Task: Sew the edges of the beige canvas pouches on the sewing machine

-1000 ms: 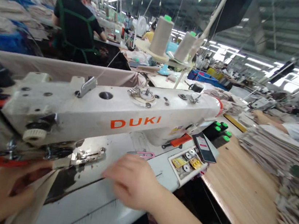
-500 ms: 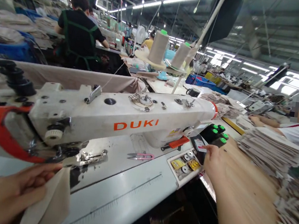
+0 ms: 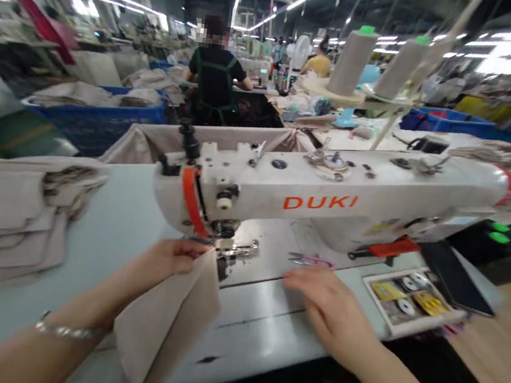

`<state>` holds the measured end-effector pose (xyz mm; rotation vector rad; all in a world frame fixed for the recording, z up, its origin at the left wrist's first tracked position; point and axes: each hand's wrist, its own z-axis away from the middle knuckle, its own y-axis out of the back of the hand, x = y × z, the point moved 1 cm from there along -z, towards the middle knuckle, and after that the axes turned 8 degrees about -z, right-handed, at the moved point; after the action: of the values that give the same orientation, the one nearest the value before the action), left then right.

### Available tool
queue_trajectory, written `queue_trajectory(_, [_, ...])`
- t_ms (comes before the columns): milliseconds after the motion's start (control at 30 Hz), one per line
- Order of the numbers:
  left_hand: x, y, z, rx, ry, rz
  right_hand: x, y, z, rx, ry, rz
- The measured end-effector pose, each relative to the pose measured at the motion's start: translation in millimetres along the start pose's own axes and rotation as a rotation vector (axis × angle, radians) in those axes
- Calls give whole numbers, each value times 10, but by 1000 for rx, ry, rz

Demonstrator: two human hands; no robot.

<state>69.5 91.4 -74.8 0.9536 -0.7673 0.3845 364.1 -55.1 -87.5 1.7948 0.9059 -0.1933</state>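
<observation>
A white DUKI sewing machine (image 3: 330,195) stands on the pale table (image 3: 113,229). My left hand (image 3: 166,261) pinches the top corner of a beige fabric piece (image 3: 167,324) just left of the presser foot (image 3: 236,250). The fabric hangs toward the table's front edge. My right hand (image 3: 329,308) lies flat on the table with fingers stretched out, holding nothing. Its fingertips are just below the pink thread snips (image 3: 312,261).
A stack of beige fabric pieces (image 3: 8,209) lies at the left. A small tray of bobbins (image 3: 411,297), a dark phone (image 3: 455,280) and a box with green buttons (image 3: 502,246) sit at the right. Two thread cones (image 3: 352,60) stand behind the machine. A person in black (image 3: 216,79) works further back.
My right hand came back from the phone at the right and now rests near the snips. The view swung left; my left hand still holds the fabric by the needle.
</observation>
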Motion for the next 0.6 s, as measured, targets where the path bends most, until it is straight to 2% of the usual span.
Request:
queue_trajectory(100, [32, 80, -58, -102, -14, -11, -385, -553, -390, -268, 212, -115])
queue_trajectory(167, [22, 105, -70, -98, -79, -77, -498, -792, -532, -342, 249, -93])
queue_trajectory(233, [40, 96, -51, -61, -153, -195, -512, -926, -582, -351, 245, -73])
queue_trajectory(433, [228, -93, 125, 135, -303, -672, -449, -947, -542, -300, 215, -106])
queue_trajectory(600, [271, -379, 276, 189, -444, -902, -479, -916, -554, -295, 165, -114])
